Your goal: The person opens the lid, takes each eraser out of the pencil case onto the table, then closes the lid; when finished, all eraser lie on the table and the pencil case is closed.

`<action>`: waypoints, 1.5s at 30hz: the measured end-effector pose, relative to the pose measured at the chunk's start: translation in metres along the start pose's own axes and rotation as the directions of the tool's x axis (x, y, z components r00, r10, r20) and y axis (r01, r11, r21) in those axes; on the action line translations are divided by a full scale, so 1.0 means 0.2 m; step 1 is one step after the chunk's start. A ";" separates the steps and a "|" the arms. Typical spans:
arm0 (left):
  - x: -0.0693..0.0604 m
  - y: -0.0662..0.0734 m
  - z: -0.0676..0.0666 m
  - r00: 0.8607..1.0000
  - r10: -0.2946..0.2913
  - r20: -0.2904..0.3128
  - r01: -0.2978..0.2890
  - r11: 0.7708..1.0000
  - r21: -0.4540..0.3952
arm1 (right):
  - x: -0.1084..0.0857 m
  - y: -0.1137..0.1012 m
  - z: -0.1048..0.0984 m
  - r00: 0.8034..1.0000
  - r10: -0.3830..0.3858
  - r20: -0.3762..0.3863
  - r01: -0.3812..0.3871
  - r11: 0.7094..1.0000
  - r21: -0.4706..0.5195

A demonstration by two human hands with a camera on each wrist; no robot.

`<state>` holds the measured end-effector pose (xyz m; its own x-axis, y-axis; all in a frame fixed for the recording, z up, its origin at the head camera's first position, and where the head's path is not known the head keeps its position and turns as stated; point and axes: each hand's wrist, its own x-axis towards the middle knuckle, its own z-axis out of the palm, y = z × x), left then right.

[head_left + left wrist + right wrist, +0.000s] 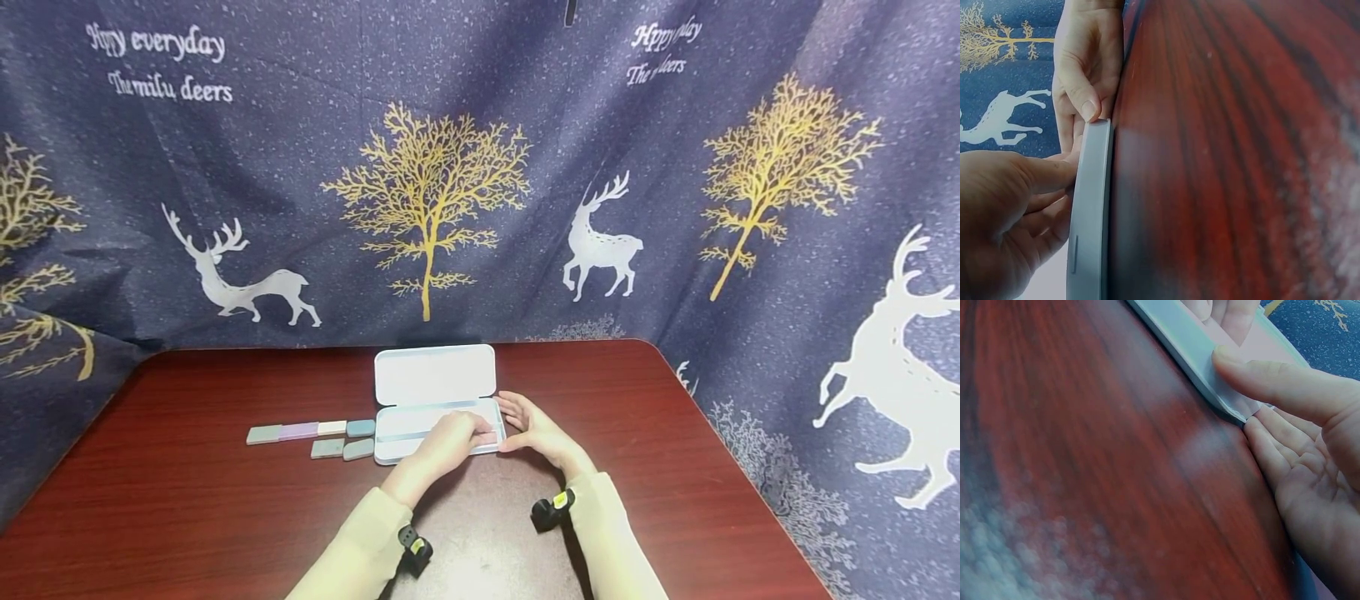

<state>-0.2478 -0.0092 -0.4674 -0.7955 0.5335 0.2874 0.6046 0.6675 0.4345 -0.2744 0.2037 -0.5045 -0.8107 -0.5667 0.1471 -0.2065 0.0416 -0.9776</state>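
A pale blue pencil case (393, 454) lies on the table, its lid (435, 375) swung back toward the wall. My left hand (452, 437) reaches into the right part of its tray, fingers bent down over a small flat pink piece (486, 437) that they seem to pinch; its far side is hidden. At the right end, my right hand (542, 433) grips the case, thumb (1235, 365) over the front rim and fingers along the end wall. In the left wrist view, the case's front wall (1091, 200) hides the left fingertips.
Left of the case lie several flat pieces: a grey-green one (264, 434), a purple one (298, 431), a white one (332, 427), a blue one (361, 428) and two greyish ones nearer me. The reddish-brown table (187, 517) ends at a patterned cloth (480, 167).
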 end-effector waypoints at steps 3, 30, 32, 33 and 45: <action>0.00 0.00 0.00 1.000 0.001 -0.006 -0.002 1.000 -0.007 | 0.01 0.00 0.00 0.999 0.037 -0.014 -0.037 0.999 -0.001; -0.15 -0.11 -0.17 0.987 -0.090 -0.132 0.065 0.981 -0.180 | 0.01 -0.04 0.02 0.990 0.129 -0.053 -0.128 0.992 0.023; -0.18 -0.16 -0.20 0.984 -0.115 -0.133 0.091 0.980 -0.175 | 0.02 -0.04 0.02 0.990 0.133 -0.056 -0.132 0.991 0.023; -0.20 -0.19 -0.22 0.982 -0.134 -0.132 0.109 0.977 -0.182 | 0.02 -0.04 0.02 0.989 0.135 -0.057 -0.134 0.991 0.024; -0.43 -0.50 -0.43 0.943 -0.292 -0.160 0.251 0.939 -0.234 | 0.02 -0.04 0.02 0.989 0.138 -0.056 -0.136 0.990 0.027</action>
<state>-0.2435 -0.1665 -0.4632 -0.9331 0.2245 0.2808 0.3585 0.6394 0.6802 -0.2723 0.1976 -0.4961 -0.8610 -0.5083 0.0195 -0.0795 0.0965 -0.9922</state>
